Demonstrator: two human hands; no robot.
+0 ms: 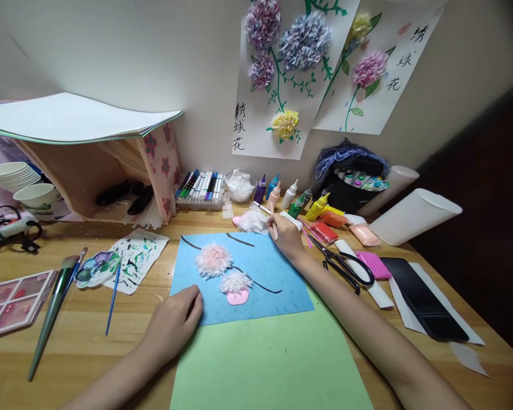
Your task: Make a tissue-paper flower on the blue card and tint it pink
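My right hand (285,234) is closed around a thin pale pink stick (275,229), held nearly upright beside crumpled white tissue paper (253,220), just past the far edge of a blue sheet (260,304). On that sheet are a fluffy pink-and-white paper flower (214,260) and a smaller white one (236,283) above a smooth pink patch (237,297). Dark brown curved lines (265,286) run beside them. My left hand (177,314), fingers curled in, rests on the blue sheet's lower left edge; nothing shows in it. A green sheet (260,364) lies underneath.
Paint bottles (289,195) and a marker box (199,191) stand by the wall. Black scissors (342,262), clay packets (324,231) and a phone (423,299) lie right. Brushes (53,313) and a used palette (94,269) lie left, near an open box (156,171).
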